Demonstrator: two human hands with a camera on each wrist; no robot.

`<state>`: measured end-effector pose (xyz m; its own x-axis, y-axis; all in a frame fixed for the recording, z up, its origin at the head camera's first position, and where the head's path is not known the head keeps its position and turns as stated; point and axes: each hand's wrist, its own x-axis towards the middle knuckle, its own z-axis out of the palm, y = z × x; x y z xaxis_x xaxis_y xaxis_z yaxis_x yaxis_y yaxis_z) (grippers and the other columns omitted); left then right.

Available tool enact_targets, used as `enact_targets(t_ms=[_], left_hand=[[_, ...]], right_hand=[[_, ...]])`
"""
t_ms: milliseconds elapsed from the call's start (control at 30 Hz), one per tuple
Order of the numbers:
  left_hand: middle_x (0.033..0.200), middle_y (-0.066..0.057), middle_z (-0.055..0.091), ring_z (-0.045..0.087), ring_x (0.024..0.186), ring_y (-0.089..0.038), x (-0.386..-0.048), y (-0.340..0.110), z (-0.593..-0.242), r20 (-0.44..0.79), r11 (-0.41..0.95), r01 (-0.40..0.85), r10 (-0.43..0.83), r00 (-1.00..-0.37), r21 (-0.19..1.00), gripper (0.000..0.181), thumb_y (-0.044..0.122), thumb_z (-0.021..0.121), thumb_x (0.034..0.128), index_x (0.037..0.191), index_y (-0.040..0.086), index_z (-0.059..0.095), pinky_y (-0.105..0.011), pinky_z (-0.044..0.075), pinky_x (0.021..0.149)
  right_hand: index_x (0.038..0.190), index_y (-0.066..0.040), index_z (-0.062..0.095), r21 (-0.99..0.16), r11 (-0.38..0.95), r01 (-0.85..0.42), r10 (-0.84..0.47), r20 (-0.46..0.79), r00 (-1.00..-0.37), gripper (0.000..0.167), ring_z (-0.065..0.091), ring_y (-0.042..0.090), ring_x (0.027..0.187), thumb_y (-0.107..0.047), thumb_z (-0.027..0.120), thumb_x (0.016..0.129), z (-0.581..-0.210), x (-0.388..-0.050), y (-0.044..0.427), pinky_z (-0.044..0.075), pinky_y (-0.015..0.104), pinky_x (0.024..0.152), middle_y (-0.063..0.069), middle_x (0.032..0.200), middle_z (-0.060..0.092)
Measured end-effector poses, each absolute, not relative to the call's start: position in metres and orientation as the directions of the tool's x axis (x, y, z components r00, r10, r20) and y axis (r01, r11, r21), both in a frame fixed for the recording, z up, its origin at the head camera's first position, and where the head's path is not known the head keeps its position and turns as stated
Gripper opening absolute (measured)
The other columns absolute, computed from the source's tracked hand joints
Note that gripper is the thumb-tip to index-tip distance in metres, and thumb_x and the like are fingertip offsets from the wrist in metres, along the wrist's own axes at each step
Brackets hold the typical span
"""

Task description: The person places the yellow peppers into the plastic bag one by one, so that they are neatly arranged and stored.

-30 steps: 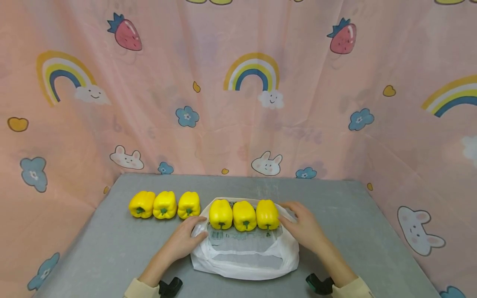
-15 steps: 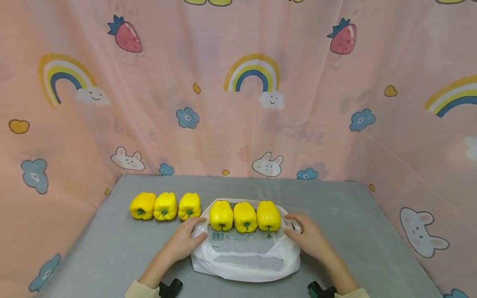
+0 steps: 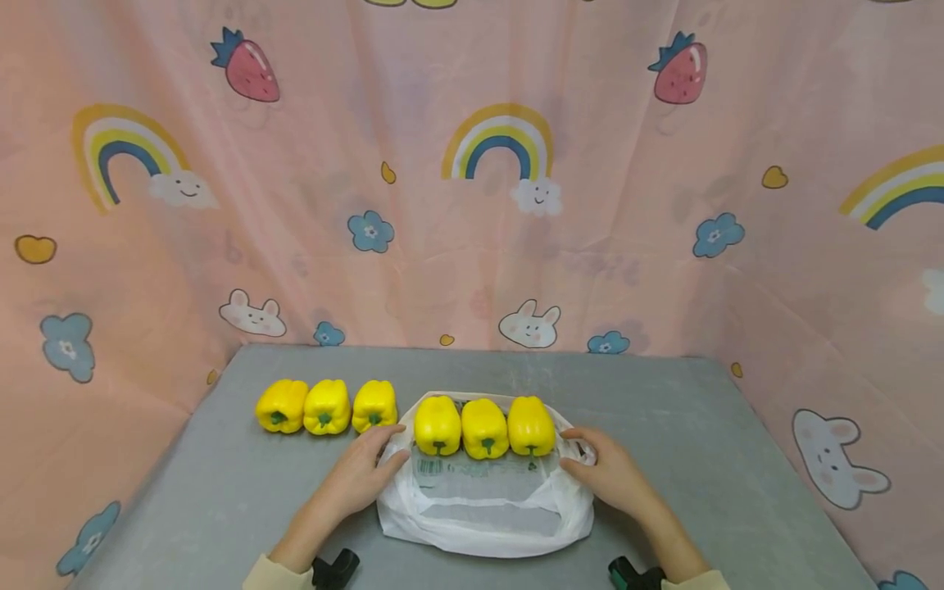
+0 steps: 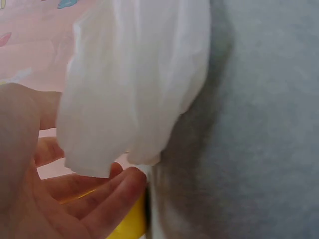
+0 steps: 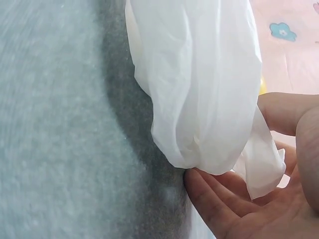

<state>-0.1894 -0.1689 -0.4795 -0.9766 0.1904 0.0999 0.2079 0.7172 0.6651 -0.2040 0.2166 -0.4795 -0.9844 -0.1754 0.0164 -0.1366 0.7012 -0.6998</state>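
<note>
Head view. Item: 1 white plastic bag with faint printing [image 3: 494, 537], lying on a grey tabletop [image 3: 686, 434]. Items: 3 glossy yellow bell peppers with green stems [image 3: 483, 429], resting in 1 row at the bag's far part; whether on or inside the plastic, I cannot tell. Items: 3 matching yellow bell peppers [image 3: 327, 407], lying in a row left of the bag. Stems are mostly facing the person. The left hand [image 3: 359, 471] and right hand [image 3: 614, 475] are flanking the bag, thumbs spreading from fingers, probably steadying its loose sides.

Left wrist view. White plastic is hanging before the loosely curving fingers; whether they are pinching it, I cannot tell. 1 yellow patch, seemingly pepper, is showing beyond.

Right wrist view. 1 fold is lying between spread thumb and fingers, apparently being guided rather than squeezed.
</note>
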Motion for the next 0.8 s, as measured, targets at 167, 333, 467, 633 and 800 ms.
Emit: enact_targets(t_ms=[167,333,467,633,800], left_hand=[[0.13,-0.011,0.064,0.062,0.113,-0.026,-0.188,-0.169,-0.472,0.099,0.774,0.19,0.163,-0.982,0.605,0.042,0.029,0.064,0.1012,0.137,0.007,0.061,-0.05,0.052,0.096],[0.117,-0.012,0.069,0.065,0.106,-0.026,-0.189,-0.171,-0.459,0.17,0.786,0.229,0.159,-0.973,0.574,0.035,0.021,0.069,0.0981,0.128,0.004,0.066,-0.048,0.055,0.091],[0.112,-0.013,0.07,0.066,0.101,-0.028,-0.192,-0.173,-0.446,0.26,0.803,0.27,0.149,-0.954,0.53,0.03,0.017,0.072,0.095,0.121,0.001,0.068,-0.048,0.057,0.088],[0.108,-0.013,0.069,0.066,0.098,-0.028,-0.197,-0.177,-0.437,0.343,0.812,0.285,0.112,-0.933,0.51,0.028,0.014,0.073,0.0937,0.118,0.0,0.069,-0.047,0.058,0.085],[0.107,-0.015,0.069,0.066,0.097,-0.031,-0.206,-0.181,-0.436,0.445,0.806,0.33,0.094,-0.891,0.491,0.027,0.012,0.075,0.0918,0.115,-0.002,0.07,-0.048,0.058,0.084]], right_hand=[[0.129,-0.006,0.067,-0.694,0.707,-0.138,-0.182,0.011,-0.983,0.042,0.052,0.043,0.13,-0.024,0.075,0.092,-0.48,-0.203,0.216,0.039,0.064,0.107,0.017,0.134,0.062],[0.13,-0.005,0.066,-0.7,0.707,-0.1,-0.164,-0.026,-0.986,0.044,0.051,0.043,0.131,-0.025,0.075,0.092,-0.48,-0.203,0.215,0.039,0.065,0.107,0.018,0.136,0.061],[0.132,-0.006,0.065,-0.702,0.707,-0.085,-0.156,-0.038,-0.987,0.044,0.05,0.043,0.132,-0.025,0.074,0.093,-0.48,-0.204,0.215,0.038,0.065,0.108,0.018,0.137,0.06],[0.133,-0.005,0.064,-0.707,0.7,-0.1,-0.166,-0.025,-0.986,0.045,0.05,0.043,0.132,-0.024,0.074,0.093,-0.481,-0.204,0.217,0.038,0.064,0.108,0.018,0.137,0.06],[0.133,-0.004,0.063,-0.71,0.697,-0.102,-0.169,-0.025,-0.985,0.046,0.049,0.043,0.133,-0.024,0.074,0.093,-0.48,-0.204,0.216,0.038,0.064,0.109,0.018,0.138,0.06]])
